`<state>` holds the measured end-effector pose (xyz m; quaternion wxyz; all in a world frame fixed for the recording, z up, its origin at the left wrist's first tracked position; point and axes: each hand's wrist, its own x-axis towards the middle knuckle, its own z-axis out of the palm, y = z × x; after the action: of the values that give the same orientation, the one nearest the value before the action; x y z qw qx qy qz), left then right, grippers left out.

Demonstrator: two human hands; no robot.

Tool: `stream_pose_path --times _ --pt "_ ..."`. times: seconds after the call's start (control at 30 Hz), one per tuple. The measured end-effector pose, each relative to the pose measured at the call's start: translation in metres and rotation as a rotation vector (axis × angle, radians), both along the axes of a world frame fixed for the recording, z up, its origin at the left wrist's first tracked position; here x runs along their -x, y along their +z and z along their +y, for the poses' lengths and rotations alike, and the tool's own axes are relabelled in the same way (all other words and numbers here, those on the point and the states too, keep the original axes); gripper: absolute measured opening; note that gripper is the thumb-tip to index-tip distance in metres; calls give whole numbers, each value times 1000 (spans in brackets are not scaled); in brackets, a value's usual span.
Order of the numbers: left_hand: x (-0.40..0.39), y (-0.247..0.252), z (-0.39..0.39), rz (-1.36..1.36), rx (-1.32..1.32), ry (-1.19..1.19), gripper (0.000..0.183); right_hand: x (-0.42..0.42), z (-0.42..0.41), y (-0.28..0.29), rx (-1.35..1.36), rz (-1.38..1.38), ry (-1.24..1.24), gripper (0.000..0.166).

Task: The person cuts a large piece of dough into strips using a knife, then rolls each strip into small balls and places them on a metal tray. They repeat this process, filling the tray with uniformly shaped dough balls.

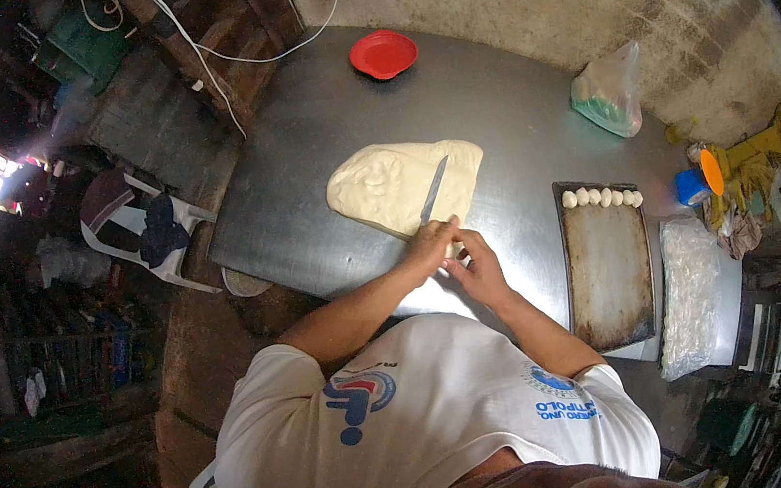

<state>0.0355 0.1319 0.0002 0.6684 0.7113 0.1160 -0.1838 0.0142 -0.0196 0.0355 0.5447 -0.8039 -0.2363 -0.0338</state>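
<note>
A large slab of pale dough [372,184] lies on the metal-topped table before me. Across its right part runs a knife [436,189], blade tip pointing away from me. My left hand [432,242] closes over the knife's near end at the dough's front edge, hiding the handle. Close against it, my right hand [479,266] has its fingers curled around a small pale bit of dough [450,250], mostly covered by both hands. Whether this bit is still joined to the slab cannot be made out.
Right of my hands is a dark-rimmed baking tray [608,268] with several dough balls [600,198] along its far end. Beyond it lies a clear plastic sheet [689,295]. A red plate [383,54] and a plastic bag [607,93] sit farther back. A white chair [113,238] stands left.
</note>
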Motion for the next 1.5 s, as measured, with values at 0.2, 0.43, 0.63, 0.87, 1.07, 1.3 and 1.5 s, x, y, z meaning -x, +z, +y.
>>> stream_pose_path --times 0.2,0.43,0.63,0.87,1.07,1.3,1.5 --pt "-9 36 -19 64 118 -343 51 -35 -71 -36 -150 509 -148 22" --pt "-4 27 -34 -234 -121 -454 30 -27 -75 3 59 545 -198 40" --pt "4 24 -36 -358 -244 -545 32 -14 -76 18 8 993 110 37" --pt "15 4 -44 -444 -107 -435 34 -2 -67 -37 -36 463 -165 47" --pt "16 9 -42 -244 -122 -485 20 0 -62 6 196 251 -258 22" --pt "16 17 -64 -303 -110 -458 27 -12 -74 0 0 369 -254 10" --pt "12 25 -85 -105 56 -563 26 -24 -100 -5 56 -152 -429 14"
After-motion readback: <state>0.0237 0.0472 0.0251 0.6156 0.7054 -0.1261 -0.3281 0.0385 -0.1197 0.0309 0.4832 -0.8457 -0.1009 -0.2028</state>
